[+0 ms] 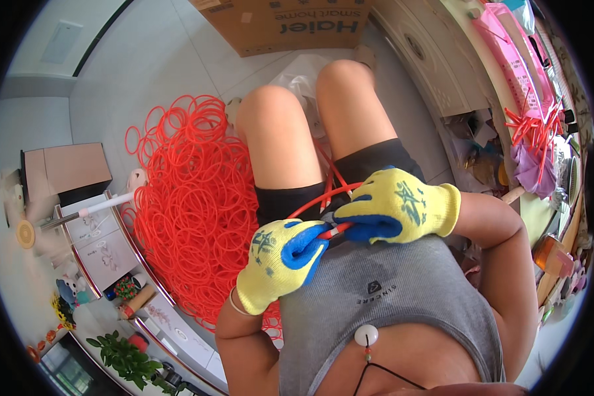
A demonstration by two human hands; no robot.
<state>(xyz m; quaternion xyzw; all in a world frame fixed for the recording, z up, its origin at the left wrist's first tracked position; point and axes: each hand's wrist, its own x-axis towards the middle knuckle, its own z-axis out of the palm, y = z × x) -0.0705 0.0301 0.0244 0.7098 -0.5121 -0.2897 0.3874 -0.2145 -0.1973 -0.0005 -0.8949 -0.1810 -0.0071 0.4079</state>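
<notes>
My left hand (280, 261), in a yellow knit glove with a blue coated palm, is closed round a piece of red tubing (310, 204) in front of my grey top. My right hand (399, 208), gloved the same way, grips the tubing close beside it. Between my fingers shows a short red stretch with a pale band (338, 230); the ends themselves are mostly hidden by the gloves. The tubing arcs up over my lap, above my black shorts. More red strands hang between my thighs.
A large heap of red rings (191, 218) covers the floor at my left. A cardboard box (290, 30) stands beyond my knees. On the right, a cluttered counter holds a bundle of red strips (538, 135) and a pink package (518, 59). A plant (125, 356) is at lower left.
</notes>
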